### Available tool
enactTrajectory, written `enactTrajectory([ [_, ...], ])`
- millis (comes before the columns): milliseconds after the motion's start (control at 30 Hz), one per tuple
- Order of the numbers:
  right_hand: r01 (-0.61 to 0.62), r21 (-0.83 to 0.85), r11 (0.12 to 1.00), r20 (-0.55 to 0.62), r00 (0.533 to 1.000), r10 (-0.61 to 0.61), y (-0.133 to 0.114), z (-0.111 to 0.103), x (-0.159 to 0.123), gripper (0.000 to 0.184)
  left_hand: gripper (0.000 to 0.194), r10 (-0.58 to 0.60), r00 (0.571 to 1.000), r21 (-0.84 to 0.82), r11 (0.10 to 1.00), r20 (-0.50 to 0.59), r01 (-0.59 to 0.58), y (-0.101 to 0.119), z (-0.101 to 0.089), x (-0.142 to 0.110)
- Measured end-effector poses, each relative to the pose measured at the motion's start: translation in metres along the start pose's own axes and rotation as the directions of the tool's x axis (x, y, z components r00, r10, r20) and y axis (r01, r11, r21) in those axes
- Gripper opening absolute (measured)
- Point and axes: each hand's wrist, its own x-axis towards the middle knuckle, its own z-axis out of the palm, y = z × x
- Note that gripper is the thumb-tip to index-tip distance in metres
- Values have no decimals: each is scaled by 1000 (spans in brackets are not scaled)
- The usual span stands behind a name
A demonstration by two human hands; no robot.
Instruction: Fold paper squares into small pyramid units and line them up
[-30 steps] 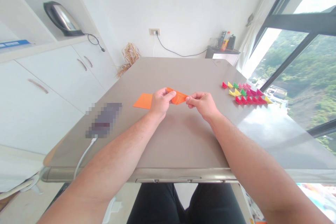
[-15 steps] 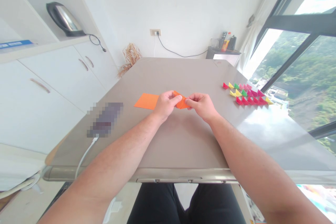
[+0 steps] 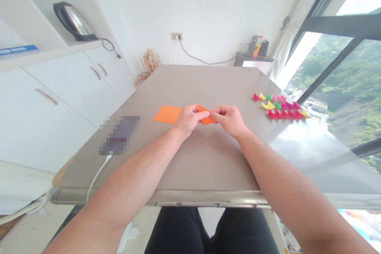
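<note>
Between my two hands is a small folded piece of orange paper (image 3: 206, 120), held over the middle of the table (image 3: 205, 158). My left hand (image 3: 189, 119) pinches its left side, thumb on top. On its right side my right hand (image 3: 228, 118) grips with thumb and fingers, and both thumbs nearly meet at the centre. The fingers under the paper are hidden. Flat on the table, left of my left hand and partly covered by it, lies an orange paper sheet (image 3: 166, 114).
Rows of small folded paper boats (image 3: 281, 105) in red, yellow, green and pink stand at the right. A pixelated dark device (image 3: 120, 135) with a white cable (image 3: 98, 174) lies at the left. A kettle (image 3: 74, 22) sits on the shelf, and a window (image 3: 339, 71) is at the right.
My left thumb has slid a little right and down along the folded orange paper, closer to my right thumb. Both hands keep their grip; the view has shifted very slightly.
</note>
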Motion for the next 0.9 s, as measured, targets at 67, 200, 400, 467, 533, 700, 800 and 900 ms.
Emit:
enactTrajectory([
  [67,10,9,1000,6,1000,-10,0,0,0,14,13,17,1000,-5,1000,-6,-17,1,1,0],
  [200,20,22,1000,0,1000,-20,1,-1,0,12,13,40,999,30,999,-29,-40,0,2,-1],
  [400,-8,41,999,-2,1000,8,0,-4,0,15,24,50,998,49,997,29,-51,-2,-3,1],
  [467,-17,24,1000,16,1000,17,0,-6,0,15,24,35,999,57,998,42,-38,-1,-5,2],
  [533,-22,16,1000,36,999,21,2,-8,1,16,26,18,998,57,998,55,-21,0,-7,3],
  [700,-52,-39,998,5,999,52,8,-16,4,29,30,-14,998,35,999,58,12,1,-10,4],
  [800,-26,-76,997,-3,1000,26,8,-20,5,32,32,-28,996,22,999,84,26,-1,-12,5],
  [900,-32,-56,998,-12,999,31,8,-22,6,35,35,-34,995,-2,999,93,34,-3,-13,6],
])
